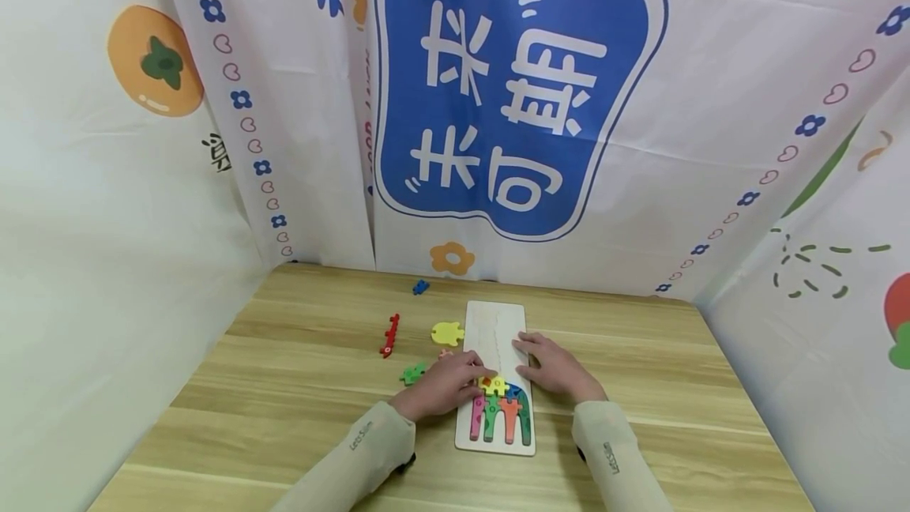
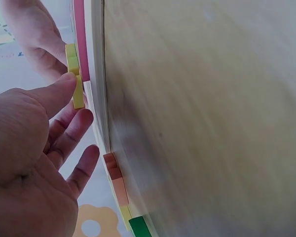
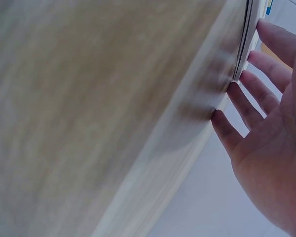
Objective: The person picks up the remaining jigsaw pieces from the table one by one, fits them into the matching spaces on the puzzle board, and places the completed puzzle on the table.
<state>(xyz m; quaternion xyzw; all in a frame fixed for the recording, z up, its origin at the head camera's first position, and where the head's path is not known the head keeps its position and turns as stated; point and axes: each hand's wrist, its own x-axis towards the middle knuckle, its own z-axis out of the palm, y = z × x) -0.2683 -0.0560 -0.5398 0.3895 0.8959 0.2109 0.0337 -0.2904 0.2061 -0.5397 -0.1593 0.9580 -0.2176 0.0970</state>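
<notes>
A white puzzle board [image 1: 486,338] lies on the table with pink, green, orange and dark green leg pieces [image 1: 510,421] set at its near end. Beside them is a blue piece [image 1: 513,392]. My left hand [image 1: 442,385] pinches a yellow puzzle piece [image 1: 498,387] just above these legs; in the left wrist view the thumb presses against the yellow piece's edge. Along the board's right edge rests my right hand [image 1: 558,370], its fingers extended. The right wrist view shows those fingertips [image 3: 218,114] at the board's edge and the table, with nothing held.
Left of the board lie a yellow piece [image 1: 446,333], a long red piece [image 1: 389,336] and a green piece [image 1: 412,374]. A pinkish piece [image 1: 445,354] is partly hidden by the left hand. Farther back is a small blue piece [image 1: 421,287], near the printed curtain [image 1: 320,180].
</notes>
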